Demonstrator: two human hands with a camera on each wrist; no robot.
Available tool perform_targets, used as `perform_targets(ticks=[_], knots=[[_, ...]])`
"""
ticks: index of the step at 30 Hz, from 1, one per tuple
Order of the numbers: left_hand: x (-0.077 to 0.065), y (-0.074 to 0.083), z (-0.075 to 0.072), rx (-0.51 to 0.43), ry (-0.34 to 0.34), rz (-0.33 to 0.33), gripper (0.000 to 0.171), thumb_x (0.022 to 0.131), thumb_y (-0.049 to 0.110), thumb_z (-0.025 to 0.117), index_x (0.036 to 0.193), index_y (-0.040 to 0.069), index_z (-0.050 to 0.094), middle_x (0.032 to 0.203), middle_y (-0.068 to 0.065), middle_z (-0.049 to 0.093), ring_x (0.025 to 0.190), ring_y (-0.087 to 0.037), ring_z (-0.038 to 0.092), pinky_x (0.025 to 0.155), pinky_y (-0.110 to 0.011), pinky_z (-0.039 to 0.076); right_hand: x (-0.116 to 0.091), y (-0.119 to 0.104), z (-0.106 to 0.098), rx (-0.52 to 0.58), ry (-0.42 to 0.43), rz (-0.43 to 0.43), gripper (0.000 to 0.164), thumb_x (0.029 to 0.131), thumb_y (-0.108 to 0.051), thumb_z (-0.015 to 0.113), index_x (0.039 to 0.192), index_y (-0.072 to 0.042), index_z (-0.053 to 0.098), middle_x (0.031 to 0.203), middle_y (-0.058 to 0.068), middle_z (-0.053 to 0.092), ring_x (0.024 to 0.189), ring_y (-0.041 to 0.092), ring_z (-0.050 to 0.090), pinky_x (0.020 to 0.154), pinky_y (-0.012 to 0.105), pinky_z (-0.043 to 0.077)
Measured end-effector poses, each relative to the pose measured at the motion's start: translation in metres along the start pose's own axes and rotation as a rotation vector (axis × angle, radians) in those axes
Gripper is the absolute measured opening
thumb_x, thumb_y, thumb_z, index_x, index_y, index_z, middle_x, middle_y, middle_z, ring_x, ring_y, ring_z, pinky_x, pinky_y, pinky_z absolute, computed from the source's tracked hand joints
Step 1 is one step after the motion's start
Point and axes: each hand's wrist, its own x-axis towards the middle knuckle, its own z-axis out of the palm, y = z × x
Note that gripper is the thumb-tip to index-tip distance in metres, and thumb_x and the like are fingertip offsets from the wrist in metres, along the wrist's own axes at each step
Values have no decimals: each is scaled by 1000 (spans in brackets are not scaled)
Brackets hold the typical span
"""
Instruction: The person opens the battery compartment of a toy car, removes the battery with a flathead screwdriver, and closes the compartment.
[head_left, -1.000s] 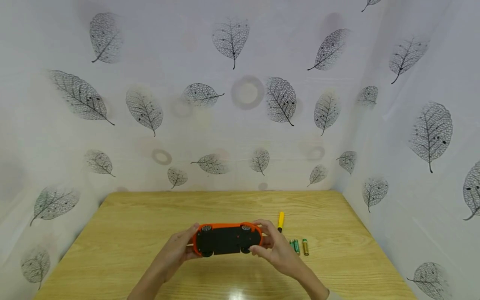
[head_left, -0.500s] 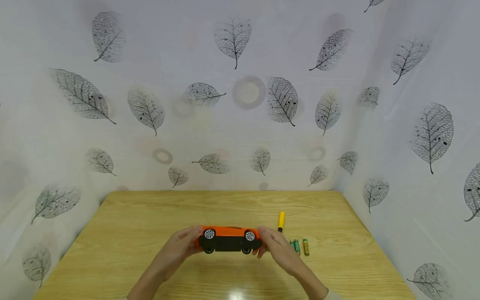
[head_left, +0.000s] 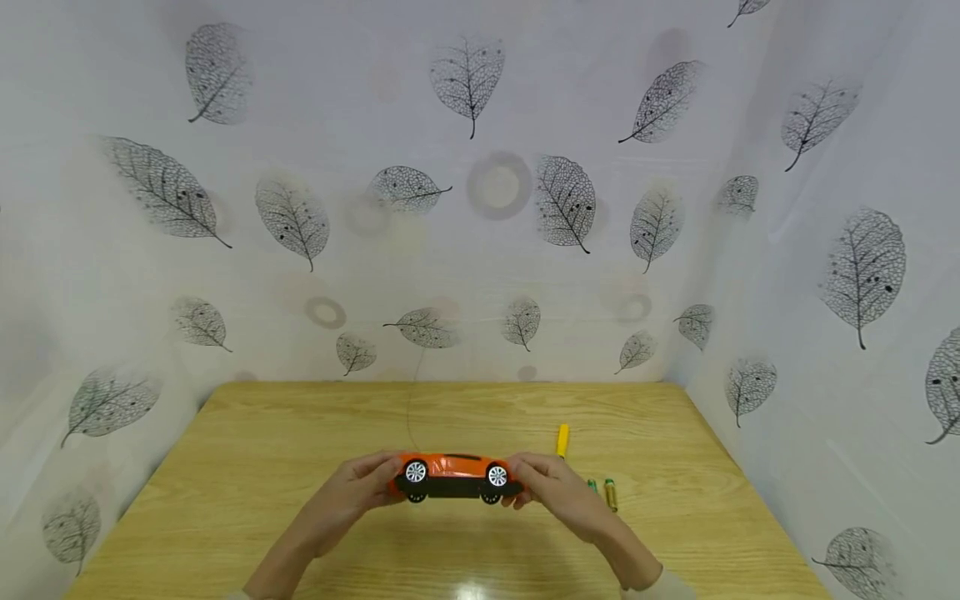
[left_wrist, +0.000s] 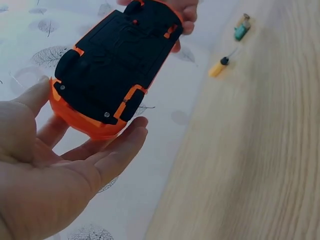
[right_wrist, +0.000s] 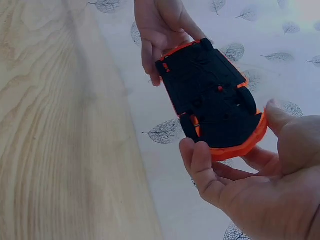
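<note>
An orange toy car (head_left: 457, 467) with a black underside and silver wheels is held above the table, lengthwise between both hands. My left hand (head_left: 348, 500) grips its left end, thumb on one side and fingers round the other. The right end is gripped by my right hand (head_left: 562, 500) in the same way. In the head view the car's side faces me; both wrist views look at its black underside (left_wrist: 117, 55), where small screws show near the left end. A thin dark line, perhaps an antenna, rises behind the car in the head view.
A screwdriver (head_left: 562, 440) with a yellow handle lies on the wooden table (head_left: 285, 425), behind my right hand. Beside that hand is a gold and green battery (head_left: 611, 496), with a green one (head_left: 592, 485) partly hidden. A leaf-patterned white sheet (head_left: 480, 275) surrounds the table.
The car has rolled between my hands: its black underside faced the head camera before, and its orange side with the wheels faces it now. Both hands still hold the ends.
</note>
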Motion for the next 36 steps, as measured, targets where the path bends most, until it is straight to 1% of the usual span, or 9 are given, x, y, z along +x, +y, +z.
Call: perform_targets(ticks=[3, 6, 11, 15, 22, 26, 30, 33, 36], knots=[[0, 3, -5, 27, -39, 10, 48, 112, 23, 48, 145, -12, 49, 137, -22, 60, 117, -27, 66, 106, -42, 52, 0, -2, -3, -24, -13, -16, 39, 111, -24, 51, 131, 8, 64, 115, 15, 70, 100, 29, 67, 87, 35, 60], [1, 5, -8, 40, -56, 3, 48, 111, 21, 51, 146, -11, 49, 138, -22, 59, 119, -24, 66, 106, -38, 52, -1, -2, -6, -55, -14, -39, 37, 109, -22, 56, 131, 6, 65, 116, 17, 71, 101, 29, 68, 90, 37, 60], [3, 12, -12, 90, -74, 21, 47, 109, 18, 56, 145, -11, 51, 133, -21, 64, 117, -18, 66, 104, -29, 51, 0, -3, -10, -77, 10, -47, 37, 104, -19, 65, 131, 6, 66, 119, 14, 70, 100, 23, 68, 90, 32, 58], [4, 18, -14, 156, -69, 23, 45, 107, 19, 60, 143, -8, 56, 130, -20, 66, 114, -19, 65, 100, -26, 52, 0, -4, -13, -105, 5, -49, 35, 103, -18, 67, 130, 3, 68, 118, 14, 71, 100, 24, 66, 90, 30, 56], [5, 26, -16, 308, -23, 0, 44, 103, 23, 67, 141, 2, 63, 137, -23, 63, 111, -26, 63, 92, -29, 52, 4, -6, -15, -136, -17, -65, 32, 102, -17, 67, 131, -3, 69, 123, 14, 69, 104, 23, 67, 94, 35, 57], [6, 25, -17, 306, -33, 30, 46, 101, 21, 70, 142, 1, 62, 149, -30, 50, 118, -28, 64, 93, -26, 54, 5, -4, -15, -184, 5, -90, 33, 100, -18, 71, 132, -8, 70, 127, 12, 68, 106, 24, 67, 92, 32, 58], [7, 23, -18, 261, -75, 73, 49, 99, 17, 71, 143, -3, 59, 156, -32, 38, 125, -23, 62, 96, -26, 56, 5, -2, -13, -240, 23, -166, 35, 98, -15, 73, 131, -5, 69, 135, 17, 64, 110, 23, 68, 95, 30, 57], [8, 22, -19, 243, -97, 95, 53, 99, 14, 72, 145, -5, 55, 156, -32, 38, 125, -21, 63, 96, -28, 57, 5, 0, -12, -258, 31, -207, 34, 97, -13, 75, 130, -4, 70, 141, 20, 60, 114, 23, 66, 99, 29, 55], [9, 21, -19, 282, -99, 122, 57, 98, 13, 73, 148, -5, 52, 154, -31, 42, 128, -28, 61, 98, -27, 55, 5, 2, -11, -285, 44, -222, 34, 96, -14, 76, 128, -6, 71, 143, 20, 58, 116, 23, 66, 100, 27, 54]])
